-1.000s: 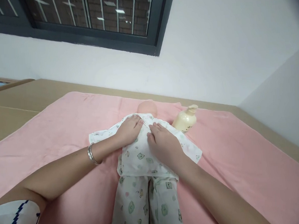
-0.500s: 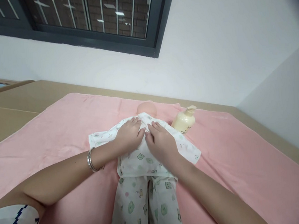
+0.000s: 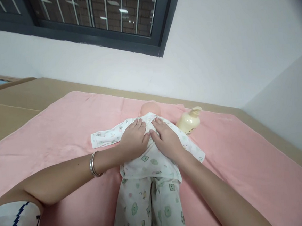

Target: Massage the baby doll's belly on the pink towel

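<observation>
And here's the left hand (image 3: 133, 140), laid flat and unclenched, fingers stretched toward twelve o'clock on the white shirt (image 3: 148, 167) with green bear prints. Right beside it, the right hand (image 3: 169, 141) lies just as loose, palm down, gripping nothing, its thumb near the other thumb. Under both palms lies the doll (image 3: 154, 173), dead centre: smooth, round, pinkish head (image 3: 150, 108) at twelve o'clock, printed white trousers (image 3: 167, 209) running down to six, one sleeve out at nine, the other at four. Over at two o'clock from the right hand stands a glossy, pale-yellow pump bottle (image 3: 189, 123). Everything's on a soft pink cloth (image 3: 236, 165), and a silver bracelet (image 3: 92, 164) circles the left wrist!
</observation>
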Motion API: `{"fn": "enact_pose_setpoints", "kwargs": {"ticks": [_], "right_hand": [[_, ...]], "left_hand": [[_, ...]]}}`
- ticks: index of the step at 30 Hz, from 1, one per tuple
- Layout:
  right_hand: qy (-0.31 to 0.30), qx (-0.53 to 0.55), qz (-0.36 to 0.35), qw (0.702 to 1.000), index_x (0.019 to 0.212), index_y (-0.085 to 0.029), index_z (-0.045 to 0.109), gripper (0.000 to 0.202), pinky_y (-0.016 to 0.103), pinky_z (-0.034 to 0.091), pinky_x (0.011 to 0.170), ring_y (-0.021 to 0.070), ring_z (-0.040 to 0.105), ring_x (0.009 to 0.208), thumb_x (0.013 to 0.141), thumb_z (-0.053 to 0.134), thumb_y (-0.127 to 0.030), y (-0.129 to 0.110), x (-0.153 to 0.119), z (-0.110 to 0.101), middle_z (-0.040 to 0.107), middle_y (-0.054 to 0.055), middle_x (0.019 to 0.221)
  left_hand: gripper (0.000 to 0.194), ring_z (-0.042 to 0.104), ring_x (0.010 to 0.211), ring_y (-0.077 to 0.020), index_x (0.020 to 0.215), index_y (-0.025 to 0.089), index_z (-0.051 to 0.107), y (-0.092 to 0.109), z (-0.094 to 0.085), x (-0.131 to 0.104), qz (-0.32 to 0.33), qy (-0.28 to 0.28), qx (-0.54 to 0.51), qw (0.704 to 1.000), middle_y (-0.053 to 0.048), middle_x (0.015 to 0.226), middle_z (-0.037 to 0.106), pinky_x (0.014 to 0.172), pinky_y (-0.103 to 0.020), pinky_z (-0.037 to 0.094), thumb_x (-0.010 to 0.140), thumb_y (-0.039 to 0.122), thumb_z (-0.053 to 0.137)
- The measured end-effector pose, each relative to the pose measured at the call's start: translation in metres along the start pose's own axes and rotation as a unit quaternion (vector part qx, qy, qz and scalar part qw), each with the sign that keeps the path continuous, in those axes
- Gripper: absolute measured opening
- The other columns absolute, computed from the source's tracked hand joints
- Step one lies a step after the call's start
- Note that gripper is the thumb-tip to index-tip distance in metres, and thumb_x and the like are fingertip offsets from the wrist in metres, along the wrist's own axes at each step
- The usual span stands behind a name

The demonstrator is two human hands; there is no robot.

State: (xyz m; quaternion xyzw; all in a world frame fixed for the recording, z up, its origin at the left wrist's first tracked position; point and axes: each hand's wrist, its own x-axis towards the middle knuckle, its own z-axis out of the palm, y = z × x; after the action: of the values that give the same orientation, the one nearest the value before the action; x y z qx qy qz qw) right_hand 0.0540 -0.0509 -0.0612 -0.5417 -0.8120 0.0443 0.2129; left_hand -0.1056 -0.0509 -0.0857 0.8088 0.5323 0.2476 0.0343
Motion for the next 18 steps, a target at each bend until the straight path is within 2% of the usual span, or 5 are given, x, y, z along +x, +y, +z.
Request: {"fn": "enact_pose_setpoints", "kwargs": {"ticks": [4,7,12,15,18], "right_hand": [[-0.021,-0.049,-0.006,0.999,0.149,-0.004,0.039,0.064,0.054,0.024,0.121,0.0353,0.024,0.149,0.098,0.043,-0.042,-0.016,-0.011,0.0,0.032,0.022,0.157],[-0.031,-0.035,-0.016,0.999,0.148,-0.008,0.043,0.061,0.054,0.022,0.122,0.0345,0.024,0.149,0.1,0.038,-0.046,-0.019,-0.012,0.0,0.033,0.019,0.158],[-0.012,0.05,0.003,0.999,0.146,-0.015,0.047,0.056,0.049,0.025,0.121,0.0266,0.029,0.148,0.101,0.034,-0.046,0.008,0.003,-0.001,0.037,0.013,0.157],[-0.008,0.068,0.007,0.998,0.147,-0.017,0.045,0.057,0.05,0.024,0.121,0.0255,0.028,0.149,0.1,0.037,-0.048,0.018,0.007,0.001,0.036,0.013,0.158],[-0.001,0.06,0.008,0.998,0.146,-0.015,0.045,0.056,0.051,0.021,0.122,0.0261,0.026,0.149,0.101,0.036,-0.047,0.017,0.006,0.004,0.035,0.015,0.158]], "left_hand": [[0.054,0.041,0.143,-0.0278,0.14,0.007,0.049,-0.019,-0.005,0.024,-0.035,-0.028,-0.085,0.995,-0.017,0.151,0.047,0.119,-0.045,0.033,0.1,0.035,0.028],[0.05,0.05,0.136,-0.0256,0.133,0.012,0.056,-0.026,-0.005,0.033,-0.046,-0.029,-0.115,0.992,-0.014,0.143,0.057,0.115,-0.043,0.04,0.1,0.037,0.027],[0.052,0.037,0.145,-0.0304,0.139,0.003,0.048,-0.007,0.006,0.009,-0.019,0.029,-0.048,0.998,-0.02,0.15,0.047,0.121,-0.049,0.029,0.1,0.03,0.028],[0.052,0.031,0.148,-0.0299,0.143,0.005,0.044,0.001,0.011,-0.005,0.01,0.043,-0.05,0.998,-0.018,0.154,0.042,0.122,-0.05,0.029,0.1,0.029,0.03],[0.051,0.031,0.148,-0.0276,0.143,0.008,0.045,0.0,0.013,-0.008,0.011,0.055,-0.072,0.996,-0.016,0.155,0.042,0.122,-0.049,0.029,0.1,0.03,0.031]]}}
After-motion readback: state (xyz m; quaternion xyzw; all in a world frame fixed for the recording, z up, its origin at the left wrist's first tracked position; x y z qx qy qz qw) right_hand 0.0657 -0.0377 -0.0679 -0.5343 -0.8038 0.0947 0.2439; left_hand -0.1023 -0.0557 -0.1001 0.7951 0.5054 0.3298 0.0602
